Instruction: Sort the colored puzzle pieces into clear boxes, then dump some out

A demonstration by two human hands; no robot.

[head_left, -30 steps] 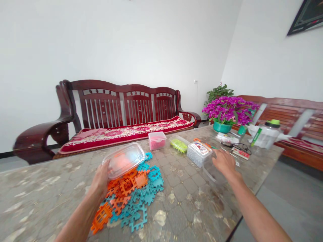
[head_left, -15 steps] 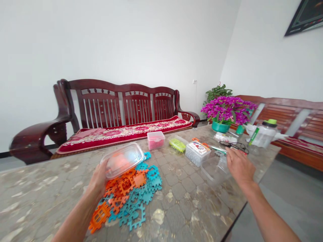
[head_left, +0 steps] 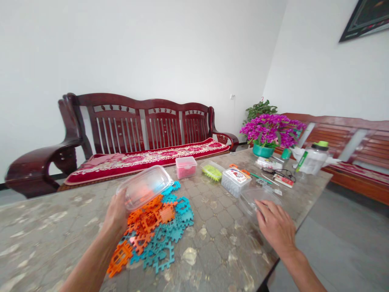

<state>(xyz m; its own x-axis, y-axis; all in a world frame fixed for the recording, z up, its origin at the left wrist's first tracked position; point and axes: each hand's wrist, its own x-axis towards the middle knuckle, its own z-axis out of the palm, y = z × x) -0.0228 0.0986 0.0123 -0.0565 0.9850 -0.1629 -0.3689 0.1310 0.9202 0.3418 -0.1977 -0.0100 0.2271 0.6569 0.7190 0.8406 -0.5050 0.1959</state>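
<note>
My left hand [head_left: 117, 211] is closed around the near-left side of a clear plastic container [head_left: 146, 186], which is tilted above a pile of interlocking pieces. Orange pieces [head_left: 120, 257] and blue pieces [head_left: 164, 237] lie heaped on the table below it. At the right, my right hand [head_left: 278, 227] has its fingertips at the near edge of a clear plastic lid [head_left: 249, 198], fingers bent and close together. Its thumb is partly hidden. Right behind the lid stands a clear box with a printed label [head_left: 235, 182].
Beyond are a pink-filled box [head_left: 186, 167] and a tub of lime-green pieces [head_left: 212, 171]. Eyeglasses [head_left: 284, 174], a bottle [head_left: 316, 158] and a flower pot [head_left: 263, 151] stand or lie at the right of the patterned table [head_left: 209, 251]. A wooden bench [head_left: 120, 125] stands behind.
My right hand has moved left and nearer, from beside the eyeglasses to the clear lid. My left hand keeps the container over the pile, tilted a little differently. The view has shifted slightly.
</note>
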